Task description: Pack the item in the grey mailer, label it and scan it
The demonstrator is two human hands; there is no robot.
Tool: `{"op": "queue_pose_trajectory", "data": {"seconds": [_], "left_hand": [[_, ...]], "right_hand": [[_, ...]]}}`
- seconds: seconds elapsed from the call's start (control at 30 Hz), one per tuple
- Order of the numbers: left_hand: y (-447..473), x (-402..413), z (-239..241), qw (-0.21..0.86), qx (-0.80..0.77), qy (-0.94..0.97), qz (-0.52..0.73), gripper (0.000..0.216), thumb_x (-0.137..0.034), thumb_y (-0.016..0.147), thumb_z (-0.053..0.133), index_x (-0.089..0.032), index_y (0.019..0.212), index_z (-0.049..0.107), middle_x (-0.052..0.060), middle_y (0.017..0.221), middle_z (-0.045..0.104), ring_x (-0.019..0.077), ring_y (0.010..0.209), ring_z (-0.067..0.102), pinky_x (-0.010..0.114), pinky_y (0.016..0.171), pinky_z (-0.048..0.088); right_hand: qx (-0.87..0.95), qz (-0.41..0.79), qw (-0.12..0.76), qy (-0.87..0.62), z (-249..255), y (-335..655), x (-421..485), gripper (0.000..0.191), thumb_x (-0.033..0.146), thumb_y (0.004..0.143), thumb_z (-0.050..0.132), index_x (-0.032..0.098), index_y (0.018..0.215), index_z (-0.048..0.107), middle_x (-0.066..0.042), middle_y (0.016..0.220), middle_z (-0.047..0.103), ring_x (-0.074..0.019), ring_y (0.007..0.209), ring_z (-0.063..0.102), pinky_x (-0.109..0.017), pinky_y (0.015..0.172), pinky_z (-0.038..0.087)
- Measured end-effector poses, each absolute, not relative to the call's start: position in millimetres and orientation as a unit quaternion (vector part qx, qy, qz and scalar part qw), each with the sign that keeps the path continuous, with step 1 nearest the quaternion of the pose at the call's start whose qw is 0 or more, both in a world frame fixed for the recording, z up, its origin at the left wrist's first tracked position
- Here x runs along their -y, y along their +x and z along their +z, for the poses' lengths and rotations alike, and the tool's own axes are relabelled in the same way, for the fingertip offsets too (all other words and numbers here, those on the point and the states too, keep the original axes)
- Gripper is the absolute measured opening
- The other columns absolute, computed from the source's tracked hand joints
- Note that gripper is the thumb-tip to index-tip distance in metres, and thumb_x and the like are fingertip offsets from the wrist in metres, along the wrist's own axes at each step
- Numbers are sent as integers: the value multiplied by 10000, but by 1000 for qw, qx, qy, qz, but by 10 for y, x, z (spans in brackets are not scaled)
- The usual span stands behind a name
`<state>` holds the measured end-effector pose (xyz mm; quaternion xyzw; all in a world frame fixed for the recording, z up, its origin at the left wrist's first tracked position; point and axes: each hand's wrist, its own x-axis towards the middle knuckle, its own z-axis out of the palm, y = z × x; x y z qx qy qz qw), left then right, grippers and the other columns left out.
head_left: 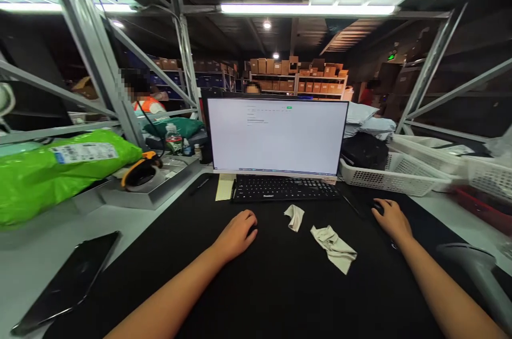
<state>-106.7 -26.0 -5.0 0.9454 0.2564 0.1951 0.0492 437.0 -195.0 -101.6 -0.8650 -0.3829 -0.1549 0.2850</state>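
Note:
My left hand (238, 235) rests on the black desk mat (256, 301), its fingers loosely curled in, and I see nothing in it. On the right side of the mat, my right hand (394, 222) lies over a dark computer mouse (377, 207), mostly covered by the fingers. Between the hands are two crumpled pale cloths, a small one (295, 217) and a larger one (335, 248). Behind them sits a black keyboard (284, 190) below a lit monitor (278, 136) with a mostly white page.
Left: a green parcel (72, 168), a tape dispenser (140, 171) in a grey tray, and a dark phone-like slab (70, 280). Right: white baskets (394, 174) and a grey handheld scanner (476, 264). Metal frame posts (100, 62) surround the desk. A person in an orange vest (150, 104) is behind.

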Motion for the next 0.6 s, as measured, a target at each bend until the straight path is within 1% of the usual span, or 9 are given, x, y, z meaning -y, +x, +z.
{"op": "queue_pose_trajectory", "data": {"seconds": [0.13, 0.23, 0.33, 0.43, 0.6], "left_hand": [[-1068, 319, -11, 46, -269, 944, 185, 94, -188, 936, 572, -212, 1027, 578, 84, 1155, 605, 247, 1080, 608, 434, 1003, 530], [-1064, 347, 13, 50, -280, 943, 173, 85, -185, 933, 589, -210, 1014, 579, 84, 1159, 605, 248, 1080, 609, 429, 1001, 526], [-1064, 361, 31, 53, -282, 943, 170, 76, -189, 935, 591, -208, 1007, 575, 84, 1167, 602, 247, 1085, 605, 427, 1001, 521], [-1069, 363, 36, 50, -278, 944, 172, 70, -192, 935, 591, -212, 1000, 573, 80, 1163, 604, 245, 1071, 605, 425, 987, 523], [-1070, 357, 35, 48, -273, 945, 171, 62, -198, 944, 584, -215, 1002, 575, 78, 1166, 604, 243, 1080, 604, 424, 997, 519]], "right_hand": [[388, -165, 318, -849, -1137, 4526, 1850, 491, 400, 843, 540, 167, 1235, 721, -170, 1212, 620, -324, 1187, 616, -457, 1042, 505], [393, -172, 341, -837, -1231, 4624, 1809, 507, 442, 827, 522, 175, 1207, 725, -168, 1164, 624, -334, 1180, 610, -482, 1049, 498], [402, -176, 347, -829, -1298, 4695, 1802, 534, 490, 821, 511, 184, 1207, 716, -174, 1149, 618, -342, 1171, 608, -489, 1042, 495], [407, -167, 343, -830, -1310, 4724, 1802, 544, 488, 799, 528, 178, 1209, 706, -184, 1156, 618, -359, 1175, 602, -498, 1035, 492], [407, -153, 338, -835, -1260, 4685, 1815, 602, 497, 774, 527, 152, 1246, 673, -186, 1181, 619, -377, 1214, 581, -515, 1067, 467]]}}
